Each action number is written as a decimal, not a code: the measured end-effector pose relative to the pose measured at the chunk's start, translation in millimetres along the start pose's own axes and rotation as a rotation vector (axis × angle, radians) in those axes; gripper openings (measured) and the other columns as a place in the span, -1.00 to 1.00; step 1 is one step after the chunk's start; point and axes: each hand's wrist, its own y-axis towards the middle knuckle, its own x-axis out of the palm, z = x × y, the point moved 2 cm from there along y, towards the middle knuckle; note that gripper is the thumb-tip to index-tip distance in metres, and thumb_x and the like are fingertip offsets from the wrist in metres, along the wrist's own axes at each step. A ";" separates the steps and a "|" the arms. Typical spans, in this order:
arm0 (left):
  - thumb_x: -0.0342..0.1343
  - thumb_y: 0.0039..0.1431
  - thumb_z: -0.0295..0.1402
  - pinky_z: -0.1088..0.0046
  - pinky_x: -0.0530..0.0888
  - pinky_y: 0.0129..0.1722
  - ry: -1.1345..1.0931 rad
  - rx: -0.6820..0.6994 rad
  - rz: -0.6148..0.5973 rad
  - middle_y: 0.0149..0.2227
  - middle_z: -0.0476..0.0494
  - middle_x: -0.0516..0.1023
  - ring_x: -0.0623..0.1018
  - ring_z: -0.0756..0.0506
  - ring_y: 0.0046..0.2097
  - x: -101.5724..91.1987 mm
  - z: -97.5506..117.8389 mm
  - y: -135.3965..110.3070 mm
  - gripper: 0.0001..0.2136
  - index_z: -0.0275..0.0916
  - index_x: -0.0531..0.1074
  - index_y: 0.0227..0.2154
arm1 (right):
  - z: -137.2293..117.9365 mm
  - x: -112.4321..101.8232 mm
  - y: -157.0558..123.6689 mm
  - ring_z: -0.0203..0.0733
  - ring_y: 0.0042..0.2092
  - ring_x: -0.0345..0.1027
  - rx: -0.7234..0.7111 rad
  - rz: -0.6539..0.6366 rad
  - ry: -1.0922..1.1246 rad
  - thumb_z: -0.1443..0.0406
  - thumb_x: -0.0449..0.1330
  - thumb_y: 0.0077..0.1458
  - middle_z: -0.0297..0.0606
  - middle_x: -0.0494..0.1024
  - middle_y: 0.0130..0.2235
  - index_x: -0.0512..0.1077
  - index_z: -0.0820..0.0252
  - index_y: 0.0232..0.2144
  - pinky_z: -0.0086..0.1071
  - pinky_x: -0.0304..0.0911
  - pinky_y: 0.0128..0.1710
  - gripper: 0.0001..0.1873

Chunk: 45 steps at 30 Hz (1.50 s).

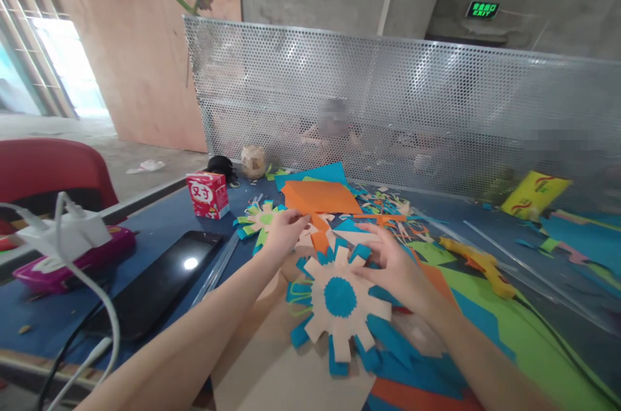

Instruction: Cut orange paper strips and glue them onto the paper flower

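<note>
A paper flower (317,298) in beige and blue, with a round blue centre, is in front of me over a large beige sheet (286,359). My right hand (395,268) is at its upper right edge, thumb on a beige petal and the other fingers curled beyond it. My left hand (284,233) pinches at the upper end of an orange paper strip (320,241), which reaches down to the flower's top petals; the exact grip is partly hidden. Just left of that hand lies a smaller green, beige and blue paper flower (262,218).
Orange sheets (323,196) and paper scraps (388,207) lie beyond my hands. A yellow glue gun (480,265) rests on green paper at right. On the left are a phone (160,281), a red box (207,195) and a corded charger (72,233). A perforated metal screen (388,94) stands behind.
</note>
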 end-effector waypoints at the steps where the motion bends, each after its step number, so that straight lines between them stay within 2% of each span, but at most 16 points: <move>1: 0.01 -0.06 -0.36 0.61 0.22 -0.65 -0.004 0.030 -0.016 -0.50 -0.10 0.46 0.47 -0.02 -0.41 -0.6 2.0 -0.2 -0.85 -0.33 0.40 -0.45 | -4.5 -1.3 -0.9 -0.25 -0.28 0.36 -0.026 0.006 0.021 0.33 0.21 -0.17 -0.26 0.42 -0.21 0.03 0.05 -0.01 -0.33 0.32 -0.31 -0.34; 7: 0.05 -0.06 -0.31 0.52 0.37 -0.50 -0.099 0.205 -0.152 -0.44 -0.11 0.50 0.49 -0.06 -0.35 -1.6 18.4 -6.0 -0.79 -0.31 0.42 -0.34 | -30.2 -13.1 -11.1 -0.25 -0.24 0.33 -0.171 0.047 0.030 0.33 0.19 -0.11 -0.28 0.41 -0.22 0.03 0.01 -0.01 -0.31 0.31 -0.23 -0.39; 12: 0.08 -0.04 -0.33 0.56 0.36 -0.54 -0.136 0.307 -0.275 -0.49 -0.08 0.50 0.47 0.01 -0.45 2.5 32.7 -16.0 -0.83 -0.29 0.42 -0.38 | -41.6 -16.7 -23.1 -0.29 -0.30 0.33 -0.268 0.080 -0.082 0.33 0.17 -0.06 -0.36 0.39 -0.33 0.05 0.00 -0.04 -0.39 0.32 -0.30 -0.46; 15: 0.11 -0.06 -0.36 0.59 0.34 -0.59 -0.151 0.368 -0.259 -0.53 -0.03 0.48 0.41 0.08 -0.55 3.1 39.4 -24.9 -0.88 -0.29 0.42 -0.44 | -43.3 -16.2 -28.8 -0.30 -0.32 0.34 -0.332 0.125 -0.217 0.34 0.13 -0.03 -0.35 0.41 -0.34 0.07 -0.02 -0.04 -0.44 0.32 -0.35 -0.50; 18: 0.13 -0.08 -0.39 0.59 0.36 -0.58 -0.141 0.446 -0.179 -0.53 -0.04 0.49 0.42 0.07 -0.53 0.1 44.3 -34.7 -0.93 -0.28 0.43 -0.49 | -45.6 -17.2 -32.2 -0.28 -0.34 0.36 -0.488 0.183 -0.390 0.36 0.12 -0.03 -0.36 0.44 -0.38 0.21 -0.01 -0.13 -0.40 0.32 -0.31 -0.63; 20: 0.14 -0.09 -0.39 0.58 0.38 -0.53 -0.144 0.481 -0.141 -0.44 -0.07 0.53 0.47 0.04 -0.46 -2.2 46.1 -39.7 -0.90 -0.25 0.45 -0.43 | -46.6 -18.9 -32.8 -0.27 -0.37 0.35 -0.573 0.193 -0.469 0.37 0.12 -0.04 -0.37 0.44 -0.45 0.31 0.00 -0.28 -0.33 0.30 -0.24 -0.78; 22: 0.15 -0.09 -0.39 0.57 0.41 -0.49 -0.160 0.498 -0.159 -0.35 -0.08 0.54 0.50 0.01 -0.40 -3.0 46.7 -42.4 -0.82 -0.20 0.45 -0.34 | -46.1 -21.9 -32.3 -0.25 -0.37 0.35 -0.603 0.217 -0.490 0.36 0.10 -0.04 -0.37 0.43 -0.47 0.32 -0.01 -0.33 -0.26 0.26 -0.16 -0.82; 25: 0.17 -0.11 -0.39 0.54 0.42 -0.47 -0.179 0.494 -0.226 -0.37 -0.08 0.54 0.51 0.00 -0.42 -1.2 45.4 -42.3 -0.78 -0.20 0.44 -0.31 | -42.6 -25.9 -29.8 -0.19 -0.29 0.34 -0.570 0.278 -0.526 0.34 0.10 -0.03 -0.35 0.43 -0.45 0.26 -0.02 -0.25 -0.18 0.20 -0.08 -0.76; 29: 0.16 -0.11 -0.41 0.52 0.44 -0.44 -0.190 0.467 -0.278 -0.36 -0.11 0.54 0.52 -0.02 -0.38 2.9 41.9 -40.1 -0.83 -0.23 0.44 -0.37 | -39.3 -26.0 -26.1 -0.11 -0.10 0.28 -0.526 0.314 -0.637 0.31 0.11 -0.02 -0.32 0.44 -0.43 0.31 0.02 -0.37 -0.16 0.14 -0.01 -0.90; 32: 0.15 -0.11 -0.41 0.55 0.43 -0.50 -0.179 0.454 -0.280 -0.35 -0.10 0.54 0.51 0.00 -0.42 4.6 40.1 -40.2 -0.85 -0.24 0.44 -0.40 | -39.2 -24.7 -25.3 -0.18 -0.19 0.35 -0.515 0.313 -0.559 0.29 0.11 0.00 -0.35 0.45 -0.41 0.27 0.00 -0.28 -0.25 0.24 -0.07 -0.83; 35: 0.15 -0.12 -0.42 0.58 0.40 -0.59 -0.166 0.418 -0.273 -0.35 -0.10 0.54 0.49 0.02 -0.48 5.4 38.6 -41.0 -0.86 -0.24 0.43 -0.41 | -39.8 -22.9 -25.8 -0.23 -0.27 0.39 -0.512 0.296 -0.521 0.27 0.10 0.01 -0.34 0.47 -0.37 0.23 0.00 -0.21 -0.37 0.34 -0.24 -0.76; 38: 0.15 -0.14 -0.45 0.54 0.43 -0.54 -0.207 0.374 -0.300 -0.34 -0.10 0.53 0.50 0.00 -0.46 6.6 37.6 -41.4 -0.87 -0.25 0.42 -0.43 | -39.7 -20.9 -26.4 -0.23 -0.30 0.41 -0.487 0.273 -0.497 0.28 0.12 -0.01 -0.30 0.48 -0.32 0.19 0.00 -0.13 -0.44 0.37 -0.40 -0.66; 41: 0.16 -0.16 -0.43 0.46 0.47 -0.45 -0.255 0.331 -0.333 -0.33 -0.11 0.53 0.52 -0.03 -0.43 7.5 38.0 -41.0 -0.86 -0.26 0.42 -0.44 | -38.3 -19.5 -26.3 -0.22 -0.31 0.41 -0.405 0.252 -0.388 0.29 0.14 -0.03 -0.26 0.47 -0.27 0.12 0.01 -0.07 -0.41 0.39 -0.39 -0.55; 45: 0.17 -0.17 -0.41 0.44 0.47 -0.45 -0.225 0.257 -0.332 -0.35 -0.13 0.53 0.52 -0.04 -0.46 7.4 40.2 -39.7 -0.85 -0.26 0.42 -0.44 | -36.7 -19.5 -24.7 -0.23 -0.31 0.39 -0.306 0.229 -0.295 0.29 0.15 -0.04 -0.27 0.45 -0.29 0.11 0.01 -0.08 -0.37 0.39 -0.35 -0.54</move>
